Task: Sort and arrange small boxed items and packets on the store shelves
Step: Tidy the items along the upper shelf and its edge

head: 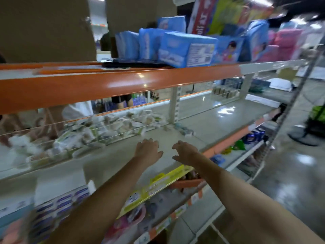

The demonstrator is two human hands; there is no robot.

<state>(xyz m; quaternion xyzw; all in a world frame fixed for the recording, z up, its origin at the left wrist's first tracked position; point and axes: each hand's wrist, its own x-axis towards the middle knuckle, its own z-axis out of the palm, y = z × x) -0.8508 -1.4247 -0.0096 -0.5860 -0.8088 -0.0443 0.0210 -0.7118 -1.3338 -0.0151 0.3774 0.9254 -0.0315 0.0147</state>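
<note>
**Both hands reach in empty over the middle shelf**

The left hand (147, 148) and right hand (184, 151) hover side by side above a bare stretch of the middle shelf (219, 118); each grip is loosely spread and holds nothing. The packets (98, 132) lie heaped behind the wire rail (70, 138), ahead and left of both hands, not touching them. Probably they are reaching to gather them.

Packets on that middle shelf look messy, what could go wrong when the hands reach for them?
The pile of packets lies loose behind thin wires, so a push might slide some off the shelf. Both hands, left hand and right hand, are empty and reach under the orange rail, so an arm could bump it. The big blue pack above overhangs its edge and might topple if jolted.
</note>
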